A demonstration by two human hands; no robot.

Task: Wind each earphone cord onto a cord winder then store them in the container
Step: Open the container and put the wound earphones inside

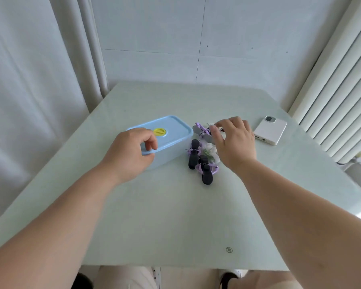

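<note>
Gripping container (pixel 171 130) lid edge, left hand (pixel 129 153); right hand (pixel 233 142) spread over earphone pile (pixel 202 155); phone (pixel 270 130) nearby

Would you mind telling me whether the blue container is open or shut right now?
Shut: the blue container has its lid seated flat on top, with the left hand at its near corner.

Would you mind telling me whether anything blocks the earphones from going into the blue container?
Yes: the lid is on the container, closing its opening. The left hand rests at its near edge.
</note>
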